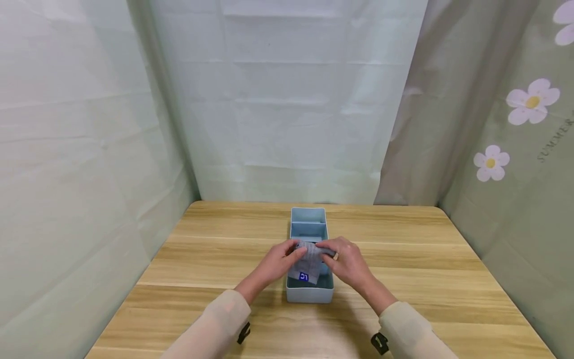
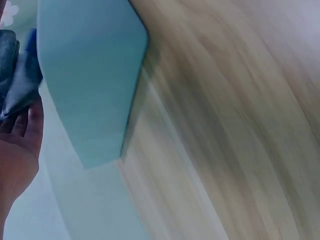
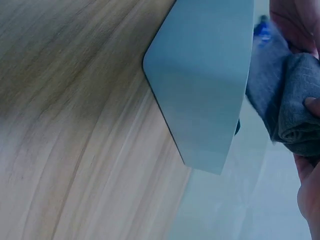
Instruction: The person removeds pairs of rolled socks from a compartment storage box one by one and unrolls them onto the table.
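Above the front part of a light blue box (image 1: 309,295), both hands hold a grey cloth (image 1: 309,262). One end of the cloth is rolled up tight, and a flat flap with a blue label hangs down. My left hand (image 1: 280,259) pinches its left edge between thumb and fingers. The roll at the other side is gripped by my right hand (image 1: 349,259). In the right wrist view the spiral end of the rolled cloth (image 3: 300,110) shows between thumb and fingers. The left wrist view catches only part of the cloth (image 2: 22,75); the cloth and hands hide some of the box's inside.
The box stands lengthwise on a wooden table (image 1: 215,239), with dividers (image 1: 308,223) making compartments at its far end. Pale curtains (image 1: 287,109) hang behind and on both sides of the table; the right one has white flowers (image 1: 490,163).
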`<state>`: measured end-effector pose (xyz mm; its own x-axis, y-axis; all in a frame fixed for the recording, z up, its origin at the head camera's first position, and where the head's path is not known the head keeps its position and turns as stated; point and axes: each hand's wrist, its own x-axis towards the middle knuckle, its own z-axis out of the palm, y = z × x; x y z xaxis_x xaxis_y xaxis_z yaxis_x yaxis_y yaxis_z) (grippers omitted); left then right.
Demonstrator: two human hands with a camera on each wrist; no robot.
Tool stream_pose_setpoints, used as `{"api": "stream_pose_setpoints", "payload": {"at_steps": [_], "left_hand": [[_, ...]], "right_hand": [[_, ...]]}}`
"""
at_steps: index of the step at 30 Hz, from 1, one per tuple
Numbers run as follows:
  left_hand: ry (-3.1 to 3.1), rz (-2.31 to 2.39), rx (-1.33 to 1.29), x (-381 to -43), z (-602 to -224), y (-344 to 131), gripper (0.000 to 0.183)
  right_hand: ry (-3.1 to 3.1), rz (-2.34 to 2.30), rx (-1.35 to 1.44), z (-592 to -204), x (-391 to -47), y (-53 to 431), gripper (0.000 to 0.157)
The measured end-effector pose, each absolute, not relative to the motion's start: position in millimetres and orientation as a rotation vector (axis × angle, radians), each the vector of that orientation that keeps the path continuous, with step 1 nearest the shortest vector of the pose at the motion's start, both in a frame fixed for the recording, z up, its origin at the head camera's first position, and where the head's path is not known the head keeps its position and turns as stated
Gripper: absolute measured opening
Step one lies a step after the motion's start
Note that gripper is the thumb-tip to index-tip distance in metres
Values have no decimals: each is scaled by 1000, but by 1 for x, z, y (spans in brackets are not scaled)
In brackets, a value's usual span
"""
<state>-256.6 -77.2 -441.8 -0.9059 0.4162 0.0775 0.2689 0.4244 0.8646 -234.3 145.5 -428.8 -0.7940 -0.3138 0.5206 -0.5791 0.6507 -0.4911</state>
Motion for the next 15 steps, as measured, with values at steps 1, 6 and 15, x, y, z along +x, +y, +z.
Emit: {"api": "stream_pose_setpoints", "payload": {"at_steps": [1,6,15], "left_hand": [[2511,1522,605,-257,-441,-76,52],[2403,1689,589,-258,-434,-73,43],[2263,1863,577,-259,-429,-68,34]], "right_hand": [[-2468,937,705,-428,-234,145,27],[-2438,1027,701,-426,-235,146,30],[-2449,1798,493,-424,-242,157,50]]}}
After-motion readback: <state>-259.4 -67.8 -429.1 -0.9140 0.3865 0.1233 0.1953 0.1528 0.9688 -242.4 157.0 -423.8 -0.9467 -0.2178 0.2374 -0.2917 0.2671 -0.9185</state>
